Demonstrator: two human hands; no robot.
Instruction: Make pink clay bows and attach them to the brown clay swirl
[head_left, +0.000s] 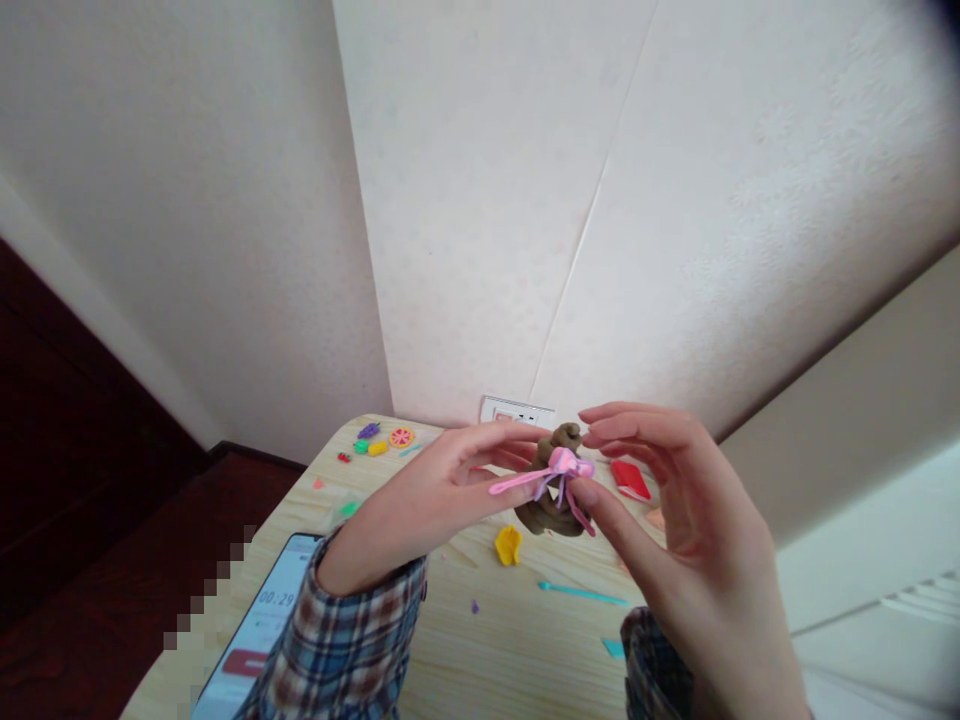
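A brown coiled clay figure [534,518], with a curled tip at its top, is held up above the table. On its front sits a pink and purple clay bow [566,463] with long thin tails, one stretching left and others hanging down. My left hand [450,480] grips the figure from the left, its thumb along the near side and its fingers partly hidden behind. My right hand [690,510] curves around the right side. Its thumb tip presses at the bow's right end, while the fingertips reach the figure's top.
Below lie a yellow clay piece [508,546], a turquoise modelling stick [581,594], a turquoise piece [613,648] and a red packet [630,480]. Small fruit-shaped pieces [377,448] sit at the back left. A phone [262,610] showing a timer lies left. A wall socket [517,411] is behind.
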